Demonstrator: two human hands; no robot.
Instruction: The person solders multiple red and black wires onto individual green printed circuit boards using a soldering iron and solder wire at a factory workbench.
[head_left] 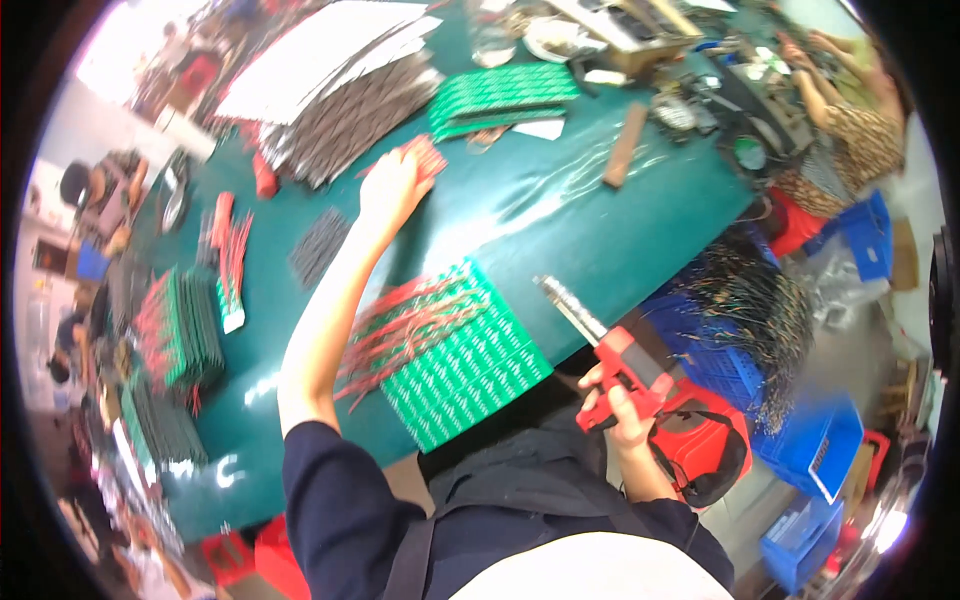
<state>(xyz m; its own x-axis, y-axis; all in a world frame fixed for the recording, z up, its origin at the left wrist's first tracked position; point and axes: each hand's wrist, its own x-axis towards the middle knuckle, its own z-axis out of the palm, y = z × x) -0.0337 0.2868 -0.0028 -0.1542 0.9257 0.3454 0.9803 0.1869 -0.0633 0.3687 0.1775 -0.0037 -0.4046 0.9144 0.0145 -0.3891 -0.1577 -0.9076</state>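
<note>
- Right hand (622, 412) grasps red pistol-grip power tool (634, 362), nose toward green table (600, 235).
- Left hand (392, 190) touches red pieces (430, 155) atop it; whether grasping, I cannot tell.
- Green panels (475, 380) lie nearer the body.

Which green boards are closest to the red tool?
The front boards, with red wires lying across them; the far boards and left boards are farther off.
</note>
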